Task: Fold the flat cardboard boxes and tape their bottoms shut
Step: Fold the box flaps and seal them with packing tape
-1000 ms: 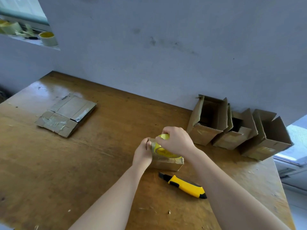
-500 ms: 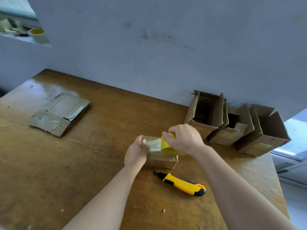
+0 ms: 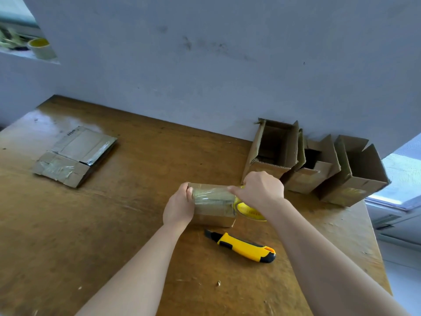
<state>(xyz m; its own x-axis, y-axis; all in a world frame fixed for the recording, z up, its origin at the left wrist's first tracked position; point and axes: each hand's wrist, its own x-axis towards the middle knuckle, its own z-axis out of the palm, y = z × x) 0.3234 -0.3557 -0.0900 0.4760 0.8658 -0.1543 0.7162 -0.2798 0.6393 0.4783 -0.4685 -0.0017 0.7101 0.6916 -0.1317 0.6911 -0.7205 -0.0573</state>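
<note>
The flat boxes (image 3: 73,156) wait over on the left. Mid-table, the left hand (image 3: 178,206) is clamped round the left end of the box (image 3: 214,216), probably pinning the clear tape (image 3: 211,195) so it stays taut. The right hand (image 3: 262,190) grips the yellow tape roll (image 3: 249,210) just off the box's right edge and mostly hides it, the tape itself is hard to trace, and the knife (image 3: 243,247) lies near, likely for cutting.

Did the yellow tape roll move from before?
Yes. The tape roll, gripped by the right hand, went rightward along the box, from its left end past its right end.
</note>
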